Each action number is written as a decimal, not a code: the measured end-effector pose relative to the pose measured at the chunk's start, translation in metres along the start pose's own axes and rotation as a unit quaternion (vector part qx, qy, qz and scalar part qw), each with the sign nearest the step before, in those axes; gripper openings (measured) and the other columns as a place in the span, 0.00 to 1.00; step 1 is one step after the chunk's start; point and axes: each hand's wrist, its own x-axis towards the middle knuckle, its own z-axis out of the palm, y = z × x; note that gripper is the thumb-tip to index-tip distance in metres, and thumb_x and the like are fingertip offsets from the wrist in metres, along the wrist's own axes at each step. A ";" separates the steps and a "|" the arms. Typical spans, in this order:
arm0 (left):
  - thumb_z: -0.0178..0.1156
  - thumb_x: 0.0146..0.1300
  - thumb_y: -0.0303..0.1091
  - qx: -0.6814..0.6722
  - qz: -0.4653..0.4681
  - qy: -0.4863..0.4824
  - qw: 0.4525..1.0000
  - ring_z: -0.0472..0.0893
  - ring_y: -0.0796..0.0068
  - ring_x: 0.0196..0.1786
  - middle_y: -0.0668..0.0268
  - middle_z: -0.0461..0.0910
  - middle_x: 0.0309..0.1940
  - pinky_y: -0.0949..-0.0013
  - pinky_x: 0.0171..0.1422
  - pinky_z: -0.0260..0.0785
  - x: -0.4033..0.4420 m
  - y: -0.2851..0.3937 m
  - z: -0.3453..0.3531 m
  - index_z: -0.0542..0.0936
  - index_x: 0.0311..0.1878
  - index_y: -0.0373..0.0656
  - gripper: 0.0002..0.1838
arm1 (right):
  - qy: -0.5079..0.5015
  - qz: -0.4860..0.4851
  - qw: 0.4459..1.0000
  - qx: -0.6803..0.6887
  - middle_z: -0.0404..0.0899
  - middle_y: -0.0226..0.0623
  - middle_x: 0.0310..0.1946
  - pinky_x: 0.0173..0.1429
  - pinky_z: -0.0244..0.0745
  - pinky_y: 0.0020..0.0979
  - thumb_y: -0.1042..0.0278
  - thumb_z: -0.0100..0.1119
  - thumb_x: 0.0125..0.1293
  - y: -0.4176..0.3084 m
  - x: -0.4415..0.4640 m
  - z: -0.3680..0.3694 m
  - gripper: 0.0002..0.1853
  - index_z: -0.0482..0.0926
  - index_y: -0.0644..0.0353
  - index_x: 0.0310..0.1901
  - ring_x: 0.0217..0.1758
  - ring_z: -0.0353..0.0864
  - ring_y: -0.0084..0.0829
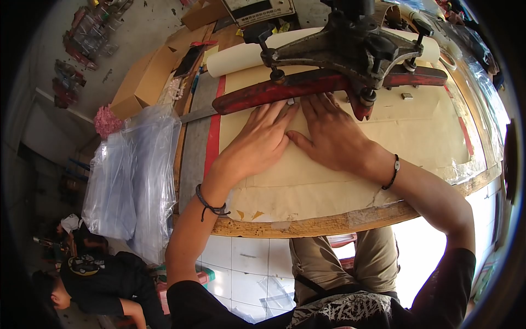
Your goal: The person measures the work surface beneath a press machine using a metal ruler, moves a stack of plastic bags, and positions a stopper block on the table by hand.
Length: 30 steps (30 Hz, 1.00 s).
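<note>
My left hand (260, 137) lies on the cream sheet (307, 192) covering the worktable, fingers stretched forward. Beside it my right hand (337, 131) rests flat, its thumb pointing towards the left hand. Both sets of fingertips reach the near edge of a long red press bar (290, 90), which partly hides them. A small light-coloured piece (290, 101) shows between the two hands at the bar; I cannot make out what it is. Above the bar sits the dark metal press head (350, 49) with its adjusting knobs.
Clear plastic sheets (134, 170) hang over the table's left edge near an open cardboard box (143, 82). A pale roll (235, 59) lies behind the bar. A small metal block (406, 96) is at right. Another person (104, 285) sits at lower left.
</note>
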 end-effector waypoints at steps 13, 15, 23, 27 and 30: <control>0.49 0.65 0.25 0.022 0.018 0.017 0.999 0.59 0.46 0.76 0.47 0.59 0.73 0.51 0.80 0.54 -0.001 -0.003 0.002 0.63 0.74 0.34 0.31 | -0.025 0.010 1.000 0.001 0.66 0.71 0.65 0.79 0.57 0.48 0.44 0.47 0.74 -0.002 0.001 -0.005 0.40 0.65 0.83 0.66 0.73 0.63 0.63; 0.49 0.65 0.25 0.025 0.019 0.017 0.999 0.59 0.46 0.76 0.46 0.59 0.73 0.51 0.80 0.54 -0.001 -0.003 0.003 0.63 0.74 0.34 0.31 | -0.020 0.008 1.000 0.005 0.66 0.72 0.65 0.80 0.54 0.47 0.41 0.44 0.75 -0.001 0.001 -0.004 0.42 0.64 0.85 0.65 0.73 0.63 0.62; 0.49 0.65 0.25 0.029 0.016 0.017 0.999 0.59 0.46 0.76 0.47 0.59 0.74 0.52 0.80 0.54 -0.001 -0.003 0.003 0.63 0.74 0.34 0.31 | -0.007 0.001 1.000 -0.001 0.67 0.71 0.64 0.77 0.60 0.50 0.45 0.49 0.74 0.000 0.000 -0.002 0.39 0.65 0.82 0.66 0.72 0.64 0.64; 0.49 0.65 0.25 0.034 0.025 0.026 0.999 0.59 0.46 0.76 0.47 0.59 0.74 0.52 0.80 0.54 -0.001 -0.003 0.004 0.64 0.73 0.34 0.31 | -0.019 0.005 1.000 -0.001 0.67 0.72 0.64 0.78 0.58 0.50 0.46 0.49 0.74 -0.001 0.000 -0.004 0.39 0.65 0.83 0.65 0.73 0.63 0.64; 0.49 0.66 0.26 0.025 0.020 0.021 0.999 0.60 0.47 0.75 0.48 0.59 0.74 0.52 0.80 0.55 -0.002 -0.004 0.003 0.64 0.74 0.35 0.31 | -0.013 0.002 1.000 0.003 0.66 0.72 0.65 0.80 0.55 0.50 0.46 0.49 0.74 0.000 0.001 0.000 0.39 0.64 0.83 0.65 0.73 0.62 0.63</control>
